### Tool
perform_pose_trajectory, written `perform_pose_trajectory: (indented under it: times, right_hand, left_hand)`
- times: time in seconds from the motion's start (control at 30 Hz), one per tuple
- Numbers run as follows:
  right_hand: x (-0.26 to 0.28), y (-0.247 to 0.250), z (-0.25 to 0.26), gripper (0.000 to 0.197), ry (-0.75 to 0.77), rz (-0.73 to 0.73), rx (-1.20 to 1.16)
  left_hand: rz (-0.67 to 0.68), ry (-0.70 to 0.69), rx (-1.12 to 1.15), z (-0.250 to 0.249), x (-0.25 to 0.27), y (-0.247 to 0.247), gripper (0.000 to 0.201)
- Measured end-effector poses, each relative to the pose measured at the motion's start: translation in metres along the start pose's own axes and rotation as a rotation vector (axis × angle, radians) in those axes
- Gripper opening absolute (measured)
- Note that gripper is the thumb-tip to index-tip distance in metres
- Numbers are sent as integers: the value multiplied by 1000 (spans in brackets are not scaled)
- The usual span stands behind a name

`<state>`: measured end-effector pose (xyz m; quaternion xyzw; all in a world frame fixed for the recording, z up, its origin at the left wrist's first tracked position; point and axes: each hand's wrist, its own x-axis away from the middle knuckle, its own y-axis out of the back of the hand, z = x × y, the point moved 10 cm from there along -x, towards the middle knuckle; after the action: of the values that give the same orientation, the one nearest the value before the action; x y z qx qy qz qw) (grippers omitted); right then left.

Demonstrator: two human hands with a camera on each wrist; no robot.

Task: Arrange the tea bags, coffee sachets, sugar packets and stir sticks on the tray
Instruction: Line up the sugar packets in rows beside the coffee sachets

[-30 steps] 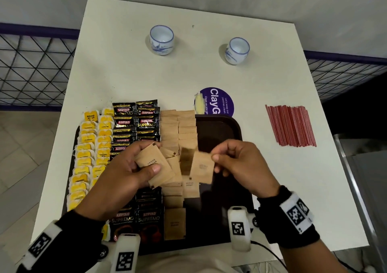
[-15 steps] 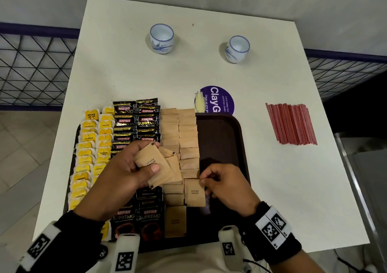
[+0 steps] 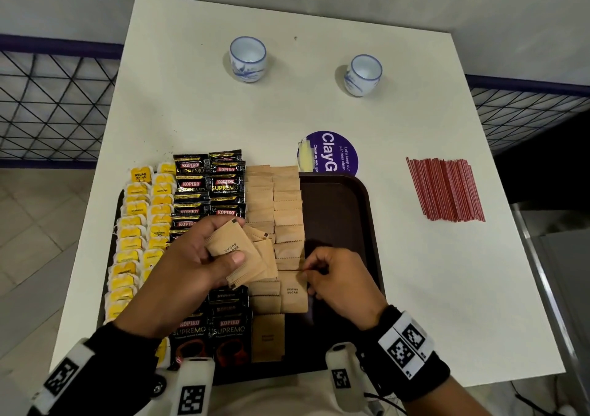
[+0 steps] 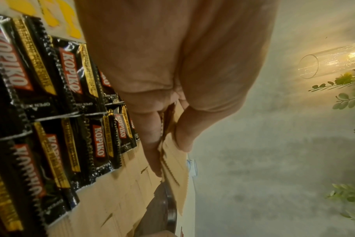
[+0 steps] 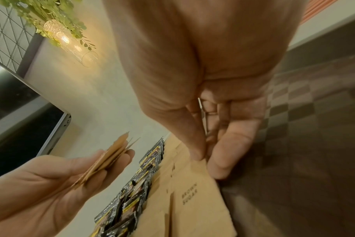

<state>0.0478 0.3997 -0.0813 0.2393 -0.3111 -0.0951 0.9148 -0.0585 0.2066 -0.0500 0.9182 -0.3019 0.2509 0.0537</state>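
- Right hand (image 3: pixel 338 283) pinches top edge of a sugar packet (image 3: pixel 293 292) lying flat on the tray (image 3: pixel 338 211), at near end of the right sugar column.
- Left hand (image 3: pixel 188 265) grips a fanned stack of packets (image 3: pixel 238 256) between thumb and fingers, above the tray.
- Tray rows, left to right: tea bags (image 3: pixel 134 233), coffee sachets (image 3: pixel 209 185), two sugar columns (image 3: pixel 273 198); right part of tray bare.
- Stir sticks (image 3: pixel 445 189) bundled on the table (image 3: pixel 415 288), right of tray, well apart.
- Two cups (image 3: pixel 248 58) at far side; purple sticker (image 3: pixel 332 152) touching tray's far edge.
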Motion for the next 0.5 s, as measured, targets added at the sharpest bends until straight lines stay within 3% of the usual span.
perform_pose_trajectory:
  times: [0.5]
  right_hand:
    - [1, 3, 8, 9, 2, -39, 26]
  left_hand:
    - [19, -16, 4, -1, -1, -2, 45]
